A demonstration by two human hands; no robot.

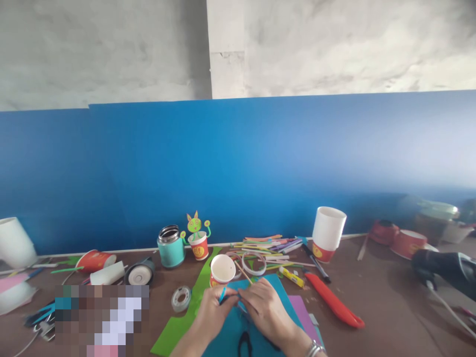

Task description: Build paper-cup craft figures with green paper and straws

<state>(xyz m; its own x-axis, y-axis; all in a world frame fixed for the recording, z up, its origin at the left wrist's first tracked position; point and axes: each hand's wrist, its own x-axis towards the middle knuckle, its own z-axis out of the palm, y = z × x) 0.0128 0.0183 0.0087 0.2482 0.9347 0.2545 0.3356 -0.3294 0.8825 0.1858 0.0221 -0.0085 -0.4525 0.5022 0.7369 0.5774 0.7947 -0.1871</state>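
Note:
Both my hands meet low in the middle, over a teal sheet of paper [232, 329]. My left hand [212, 310] is closed, pinching a thin blue strip [222, 295]. My right hand [266, 310] is closed too, its fingertips pressed against the same spot beside the left; a thin wooden stick [242, 271] rises from there towards an open paper cup [222, 269]. Black scissors [244, 343] lie on the teal sheet under my wrists. A green sheet [174, 329] lies to the left of it.
On the brown table: a tape roll [181, 299], teal flask [170, 246], cup with a green paper figure [199, 241], stacked white cups [327, 233], coloured strips [269, 244], glue stick [291, 276], red tool [335, 302], black marker [315, 264]. A blue board backs the table. A black device [446, 267] lies at the right.

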